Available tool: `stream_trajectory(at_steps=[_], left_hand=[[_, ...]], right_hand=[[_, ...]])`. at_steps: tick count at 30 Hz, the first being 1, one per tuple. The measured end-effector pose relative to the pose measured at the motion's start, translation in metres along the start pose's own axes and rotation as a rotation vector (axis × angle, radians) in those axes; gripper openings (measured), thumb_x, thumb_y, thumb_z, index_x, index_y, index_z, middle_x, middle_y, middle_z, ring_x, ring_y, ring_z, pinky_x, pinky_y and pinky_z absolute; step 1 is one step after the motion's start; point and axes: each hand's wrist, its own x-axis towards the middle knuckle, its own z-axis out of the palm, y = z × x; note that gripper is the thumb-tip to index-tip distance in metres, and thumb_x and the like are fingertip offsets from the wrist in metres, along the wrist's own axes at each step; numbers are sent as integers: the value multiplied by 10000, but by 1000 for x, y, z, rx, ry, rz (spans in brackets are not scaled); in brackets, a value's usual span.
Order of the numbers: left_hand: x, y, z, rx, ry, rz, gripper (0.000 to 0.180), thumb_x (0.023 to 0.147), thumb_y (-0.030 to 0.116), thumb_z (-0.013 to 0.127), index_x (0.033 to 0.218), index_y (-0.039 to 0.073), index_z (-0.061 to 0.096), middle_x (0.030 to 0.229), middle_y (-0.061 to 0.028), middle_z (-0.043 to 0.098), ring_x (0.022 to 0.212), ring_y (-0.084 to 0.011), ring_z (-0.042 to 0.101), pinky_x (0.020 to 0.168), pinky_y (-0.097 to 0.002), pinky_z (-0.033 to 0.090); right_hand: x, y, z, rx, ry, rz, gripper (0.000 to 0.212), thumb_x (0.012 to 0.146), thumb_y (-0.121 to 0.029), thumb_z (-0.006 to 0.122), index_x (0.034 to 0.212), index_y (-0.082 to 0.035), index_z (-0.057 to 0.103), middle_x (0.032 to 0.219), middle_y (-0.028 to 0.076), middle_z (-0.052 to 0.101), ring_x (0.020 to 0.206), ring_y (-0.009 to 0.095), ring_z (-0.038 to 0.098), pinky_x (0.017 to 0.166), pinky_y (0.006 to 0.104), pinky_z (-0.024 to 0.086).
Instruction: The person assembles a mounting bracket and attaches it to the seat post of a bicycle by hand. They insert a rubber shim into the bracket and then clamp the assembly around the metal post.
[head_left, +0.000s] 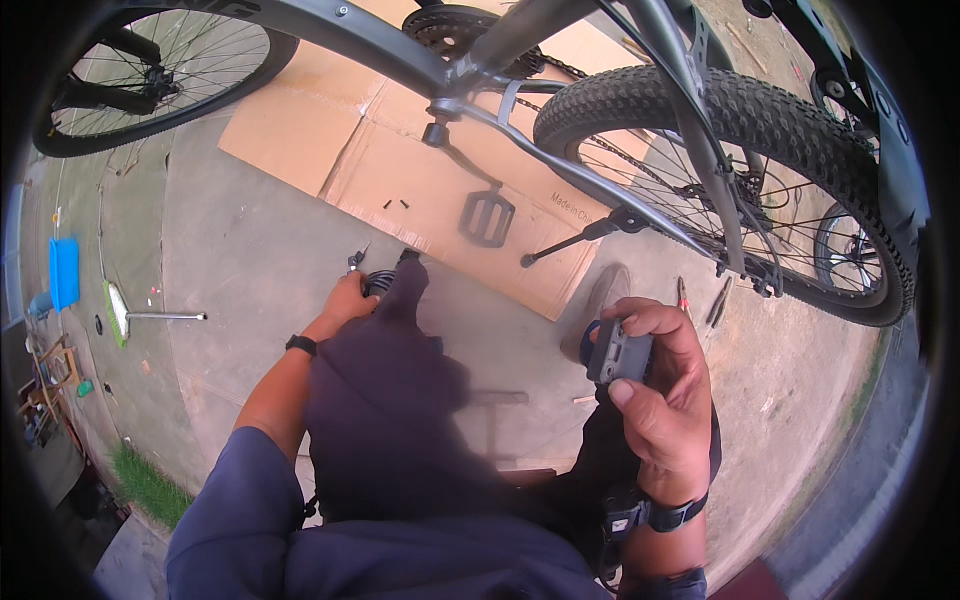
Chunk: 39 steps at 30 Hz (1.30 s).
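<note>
My right hand (668,400) holds up a small dark grey block-like part (620,354) between thumb and fingers. Slots and a hole show on its near face; I cannot tell its exact kind. Low on the left, beside my knee, my left hand (346,304) closes on a black coiled cable lock (379,281). Some of those fingers and part of the coil are hidden. Keys (356,261) stick out just beyond the coil. Two small black screws (396,204) lie apart from both hands, on the flattened cardboard (400,165).
A grey bicycle (400,45) stands over the cardboard, its kickstand (575,240) down and a pedal (487,219) low. Pliers-like tools (719,301) lie right of my right foot. A blue bin (64,273) and a green-headed tool (117,312) are at far left.
</note>
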Motion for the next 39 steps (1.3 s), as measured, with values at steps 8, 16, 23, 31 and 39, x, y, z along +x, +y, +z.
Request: stream_trajectory(at_steps=[8,16,23,31,39], left_hand=[[-50,53,-121,-481,193,142,513,935,191,716,1357,-47,549,1230,-180,651,1142,-263,639,1000,-361,513],[-231,200,-199,-786,-137,891,647,854,122,810,1412,-9,510,1310,-135,618,1203,-220,624,978,-349,499],[-303,242,-152,-788,-106,1134,702,820,126,857,1417,-3,512,1284,-102,556,1146,-200,594,924,-331,513],[-328,241,-133,-801,-33,1226,661,800,133,882,1359,5,554,1273,-91,509,1094,-166,555,883,-312,508],[-352,246,-132,-844,-81,1258,620,805,106,880,1321,-4,555,1258,-81,511,1070,-154,575,831,-277,527]], right_hand=[[-25,-27,24,-107,-116,-96,510,761,72,712,1239,-50,581,1232,50,583,1161,154,566,1022,306,438],[-73,-50,42,-174,-190,-233,496,797,47,747,1257,-36,581,1237,57,614,1143,136,587,992,297,464],[-119,-65,57,-238,-229,-332,547,800,40,794,1297,-1,568,1246,95,635,1152,152,604,992,317,490],[-156,-71,55,-272,-226,-351,544,786,11,811,1283,8,591,1214,95,647,1087,163,623,953,326,508],[-175,-82,56,-739,-137,-654,532,692,-94,875,1191,-37,701,1049,102,703,971,235,660,841,339,523]])
